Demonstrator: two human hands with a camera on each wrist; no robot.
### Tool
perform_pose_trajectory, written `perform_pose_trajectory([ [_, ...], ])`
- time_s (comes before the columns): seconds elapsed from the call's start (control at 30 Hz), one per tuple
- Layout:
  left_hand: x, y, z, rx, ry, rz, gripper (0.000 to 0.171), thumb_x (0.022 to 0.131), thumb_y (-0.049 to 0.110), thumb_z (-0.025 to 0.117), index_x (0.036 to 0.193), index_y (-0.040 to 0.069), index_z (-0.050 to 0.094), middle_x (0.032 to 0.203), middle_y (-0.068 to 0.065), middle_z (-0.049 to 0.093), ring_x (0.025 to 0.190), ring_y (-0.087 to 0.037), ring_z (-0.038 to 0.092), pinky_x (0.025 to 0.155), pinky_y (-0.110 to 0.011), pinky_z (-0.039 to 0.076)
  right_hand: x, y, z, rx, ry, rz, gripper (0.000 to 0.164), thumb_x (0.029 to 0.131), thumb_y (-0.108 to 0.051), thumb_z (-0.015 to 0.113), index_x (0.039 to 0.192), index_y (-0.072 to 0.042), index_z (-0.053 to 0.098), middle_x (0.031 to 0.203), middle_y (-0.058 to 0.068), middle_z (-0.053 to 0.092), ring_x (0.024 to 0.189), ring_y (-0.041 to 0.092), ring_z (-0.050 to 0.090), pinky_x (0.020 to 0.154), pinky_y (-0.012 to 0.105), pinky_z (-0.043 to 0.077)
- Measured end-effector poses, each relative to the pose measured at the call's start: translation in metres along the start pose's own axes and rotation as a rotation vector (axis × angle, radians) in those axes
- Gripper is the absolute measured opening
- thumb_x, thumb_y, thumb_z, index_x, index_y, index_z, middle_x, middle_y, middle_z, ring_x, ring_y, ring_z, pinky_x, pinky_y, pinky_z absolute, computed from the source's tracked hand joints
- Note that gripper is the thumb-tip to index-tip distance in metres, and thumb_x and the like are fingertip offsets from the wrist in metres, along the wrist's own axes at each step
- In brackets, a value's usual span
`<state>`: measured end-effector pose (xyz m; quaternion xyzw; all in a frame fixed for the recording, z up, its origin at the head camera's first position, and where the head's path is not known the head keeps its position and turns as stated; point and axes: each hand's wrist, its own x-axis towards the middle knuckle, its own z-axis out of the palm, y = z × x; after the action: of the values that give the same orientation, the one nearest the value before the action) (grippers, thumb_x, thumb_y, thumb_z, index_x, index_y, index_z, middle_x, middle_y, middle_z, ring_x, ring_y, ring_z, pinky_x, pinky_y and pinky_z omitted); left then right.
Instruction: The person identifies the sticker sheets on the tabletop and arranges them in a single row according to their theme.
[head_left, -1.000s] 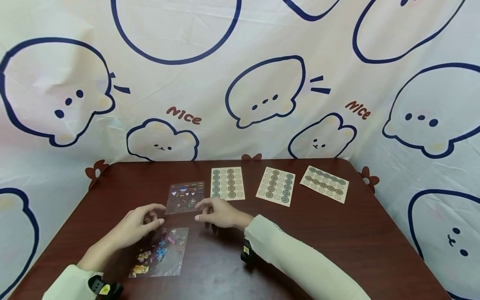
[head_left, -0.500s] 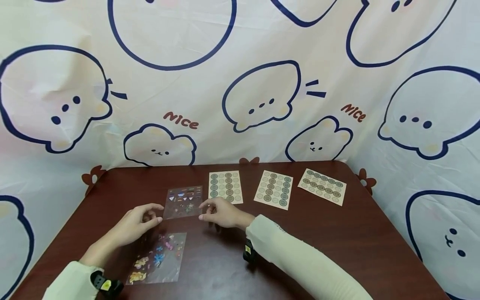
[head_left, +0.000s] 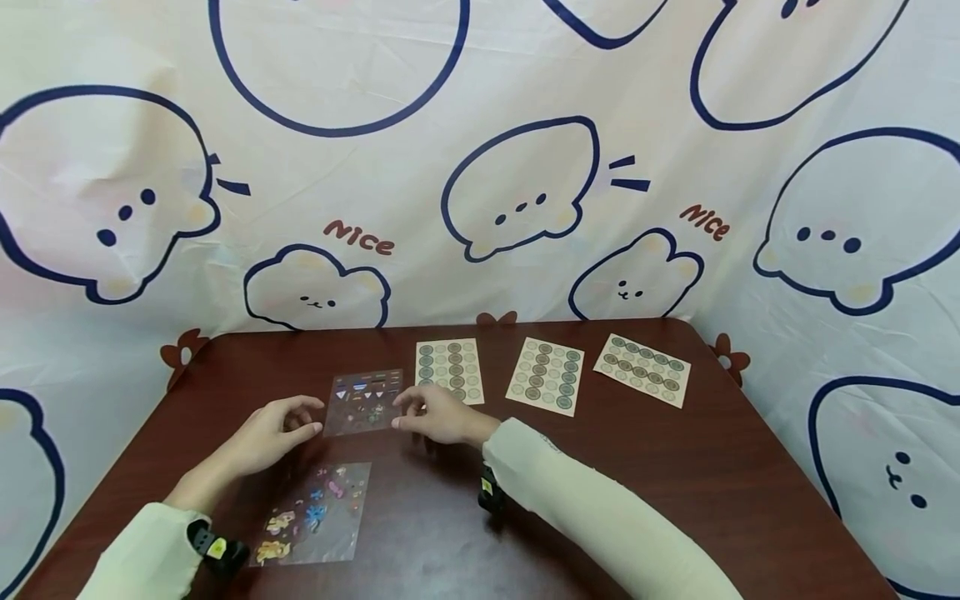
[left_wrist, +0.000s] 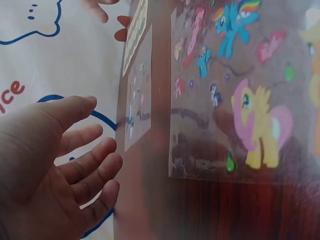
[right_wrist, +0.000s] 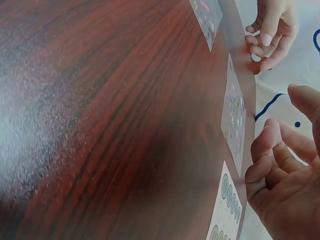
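A clear sheet of small stickers (head_left: 363,402) lies flat on the dark wooden table, between my two hands. My left hand (head_left: 262,435) is just off its left edge, palm turned inward, fingers loosely bent with nothing in them. At the right edge, my right hand (head_left: 444,415) has its thumb and forefinger apart, fingertips overlapping the sheet's edge in the head view. The right wrist view shows the fingers of the right hand (right_wrist: 285,185) loosely curled around nothing. Nearer to me lies a clear sheet of cartoon pony stickers (head_left: 330,521), seen large in the left wrist view.
Three cream paper sheets printed with rows of round coin-like circles lie along the back: one left (head_left: 472,385), one in the middle (head_left: 545,377), one right (head_left: 642,371). A cloth backdrop (head_left: 420,167) with cartoon outlines rises behind the table (head_left: 637,492).
The head view has tilted slightly. Both hands stay on either side of the far sticker sheet, with only small shifts of the right hand at its edge. The sheets lie as before.
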<state>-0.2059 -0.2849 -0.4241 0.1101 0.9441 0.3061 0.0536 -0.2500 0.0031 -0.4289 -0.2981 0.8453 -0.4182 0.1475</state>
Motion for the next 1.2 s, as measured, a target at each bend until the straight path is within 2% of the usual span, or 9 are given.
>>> perform_pose_trajectory([
  [0.13, 0.004, -0.003, -0.002, 0.007, -0.003, 0.001, 0.039, 0.098, 0.02, 0.066, 0.13, 0.0, 0.06, 0.102, -0.011, 0.066, 0.083, -0.018, 0.056, 0.067, -0.031, 0.047, 0.003, -0.001, -0.003, -0.031, 0.002, 0.011, 0.037, 0.096, -0.018, 0.069, 0.127, 0.001, 0.065, 0.084, 0.003, 0.067, 0.068, 0.003, 0.054, 0.07, 0.018, 0.045],
  [0.27, 0.008, -0.007, -0.006, 0.03, -0.005, 0.018, 0.043, 0.097, 0.022, 0.068, 0.131, -0.002, 0.058, 0.106, -0.017, 0.066, 0.086, -0.02, 0.057, 0.068, -0.034, 0.048, 0.005, -0.004, -0.009, -0.043, 0.006, 0.02, 0.037, 0.097, -0.018, 0.068, 0.127, 0.002, 0.064, 0.086, 0.005, 0.066, 0.066, 0.005, 0.053, 0.064, 0.018, 0.044],
  [0.47, 0.018, -0.008, -0.006, 0.066, -0.026, 0.023, 0.051, 0.095, 0.024, 0.07, 0.136, -0.002, 0.054, 0.119, -0.025, 0.062, 0.1, -0.031, 0.059, 0.08, -0.047, 0.052, 0.011, -0.005, -0.009, -0.055, 0.017, 0.056, 0.038, 0.097, -0.019, 0.067, 0.129, 0.001, 0.064, 0.085, 0.002, 0.063, 0.064, 0.006, 0.051, 0.064, 0.018, 0.042],
  [0.67, 0.028, -0.008, -0.003, 0.067, -0.069, 0.009, 0.058, 0.094, 0.025, 0.071, 0.142, 0.0, 0.05, 0.128, -0.03, 0.056, 0.11, -0.04, 0.057, 0.089, -0.057, 0.05, 0.017, -0.002, -0.003, -0.05, 0.037, 0.071, 0.039, 0.096, -0.019, 0.069, 0.13, 0.0, 0.063, 0.084, 0.002, 0.064, 0.061, 0.005, 0.051, 0.065, 0.018, 0.043],
  [0.97, 0.03, -0.012, -0.002, 0.061, -0.06, -0.018, 0.061, 0.094, 0.025, 0.071, 0.144, 0.0, 0.048, 0.131, -0.032, 0.053, 0.112, -0.043, 0.055, 0.091, -0.059, 0.049, 0.023, 0.013, 0.005, -0.03, 0.064, 0.097, 0.039, 0.094, -0.017, 0.071, 0.13, -0.002, 0.063, 0.082, -0.002, 0.059, 0.056, 0.005, 0.05, 0.059, 0.017, 0.043],
  [1.2, 0.037, -0.013, 0.002, 0.049, -0.071, -0.006, 0.064, 0.094, 0.024, 0.072, 0.145, -0.003, 0.046, 0.133, -0.033, 0.051, 0.114, -0.046, 0.055, 0.096, -0.061, 0.047, 0.027, 0.016, 0.008, -0.029, 0.062, 0.117, 0.041, 0.095, -0.018, 0.071, 0.132, -0.002, 0.062, 0.085, -0.002, 0.058, 0.058, 0.005, 0.048, 0.058, 0.017, 0.042],
])
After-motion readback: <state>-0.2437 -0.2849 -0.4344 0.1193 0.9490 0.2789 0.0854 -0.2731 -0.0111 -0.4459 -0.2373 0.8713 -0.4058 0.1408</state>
